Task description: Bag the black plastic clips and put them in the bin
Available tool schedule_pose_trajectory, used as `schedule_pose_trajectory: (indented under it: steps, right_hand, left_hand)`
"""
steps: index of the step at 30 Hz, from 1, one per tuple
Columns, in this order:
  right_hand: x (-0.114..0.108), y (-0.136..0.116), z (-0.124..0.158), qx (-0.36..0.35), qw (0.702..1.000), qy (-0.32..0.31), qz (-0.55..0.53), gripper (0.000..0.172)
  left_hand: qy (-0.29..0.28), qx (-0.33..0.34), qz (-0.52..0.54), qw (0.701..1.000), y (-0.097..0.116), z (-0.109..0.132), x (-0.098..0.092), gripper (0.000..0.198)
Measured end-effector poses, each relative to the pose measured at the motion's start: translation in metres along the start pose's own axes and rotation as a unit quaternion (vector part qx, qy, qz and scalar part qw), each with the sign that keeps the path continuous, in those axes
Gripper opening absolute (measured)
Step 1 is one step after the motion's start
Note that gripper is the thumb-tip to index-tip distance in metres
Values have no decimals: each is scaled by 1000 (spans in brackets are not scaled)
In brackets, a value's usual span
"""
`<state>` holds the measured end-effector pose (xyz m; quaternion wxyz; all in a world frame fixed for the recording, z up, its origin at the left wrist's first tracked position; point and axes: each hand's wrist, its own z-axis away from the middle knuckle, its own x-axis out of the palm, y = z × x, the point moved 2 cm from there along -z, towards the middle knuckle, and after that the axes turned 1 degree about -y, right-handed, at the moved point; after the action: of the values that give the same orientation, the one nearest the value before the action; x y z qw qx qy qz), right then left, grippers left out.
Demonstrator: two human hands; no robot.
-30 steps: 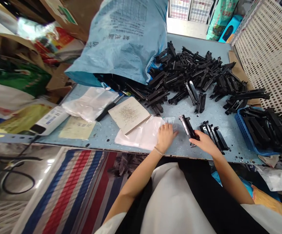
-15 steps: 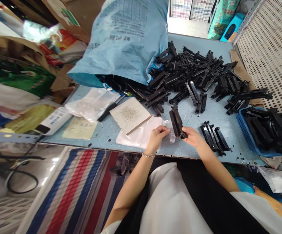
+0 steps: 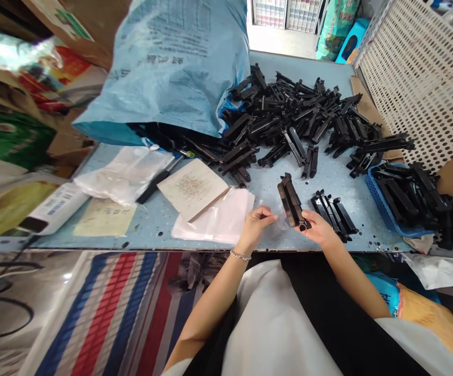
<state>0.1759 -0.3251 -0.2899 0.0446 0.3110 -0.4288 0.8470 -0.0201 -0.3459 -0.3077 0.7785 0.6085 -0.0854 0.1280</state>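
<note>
My right hand (image 3: 318,228) grips the lower end of a long black plastic part (image 3: 290,202), which looks like a pair lying side by side and stands tilted above the table. To its left, my left hand (image 3: 256,225) pinches the edge of a thin clear plastic bag (image 3: 277,208); the bag reaches toward the black part, and I cannot tell whether it touches it. A stack of flat clear bags (image 3: 214,219) lies left of my left hand. Just right of my right hand, several similar black parts (image 3: 335,213) lie in a row.
A large heap of black parts (image 3: 289,109) spreads from the mouth of a blue sack (image 3: 171,78). A blue basket (image 3: 383,209) of parts stands at the right, by a perforated white crate (image 3: 426,73). A square board (image 3: 193,188) and more plastic bags (image 3: 124,175) lie left.
The view has shifted, so the table's things sit further left. My right hand has moved right with the black part, closer to the row, and the clear bag now stretches out from my left hand.
</note>
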Motion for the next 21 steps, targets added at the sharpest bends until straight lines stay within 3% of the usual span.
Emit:
schedule_pose_trajectory:
  steps: [4, 7, 11, 13, 17, 19, 21]
  right_hand:
    - [-2, -1, 4, -11, 1000, -8, 10, 22]
    - [-4, -3, 9, -26, 999, -14, 23, 25]
    - [-21, -10, 17, -39, 998, 36, 24, 25]
    - [-30, -15, 23, -39, 997, 56, 32, 27]
    - [-28, -23, 51, -49, 996, 60, 47, 30]
    - [-19, -20, 74, -39, 999, 30, 12, 36]
    - [-7, -9, 99, 25, 998, -17, -49, 43]
  left_hand:
    - [-18, -15, -35, 999, -6, 3, 4, 31]
    - [1, 2, -70, 998, -10, 0, 2, 29]
    - [57, 96, -102, 989, -6, -2, -13, 17]
    - [30, 181, -234, 955, -1, -1, -14, 3]
    - [-37, 268, -450, 851, 2, 1, 1, 36]
    - [-31, 283, -473, 834, 0, -1, 11, 42]
    - [-27, 292, -470, 832, -2, -3, 19, 47]
